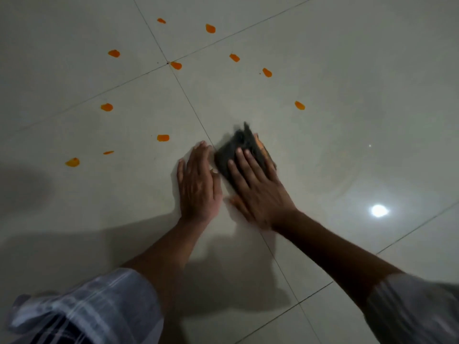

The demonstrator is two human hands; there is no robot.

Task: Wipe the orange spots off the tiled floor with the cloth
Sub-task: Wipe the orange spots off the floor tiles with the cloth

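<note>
A dark grey cloth (pixel 238 147) lies on the pale tiled floor (pixel 347 120), blurred by motion. My right hand (pixel 255 187) presses flat on its near part, fingers spread over it. An orange smear (pixel 260 142) shows at the cloth's right edge. My left hand (pixel 198 182) rests flat on the floor just left of the cloth, palm down, holding nothing. Several orange spots dot the tiles beyond and to the left, such as the spot (pixel 163 138) nearest my left hand, one at the grout crossing (pixel 176 65) and one to the right (pixel 299 105).
Dark grout lines (pixel 188 103) cross the glossy tiles. A bright lamp reflection (pixel 379 210) sits on the floor at the right. My rolled-up pale sleeves (pixel 99 309) fill the lower corners. A dark shadow (pixel 19 184) lies at the far left.
</note>
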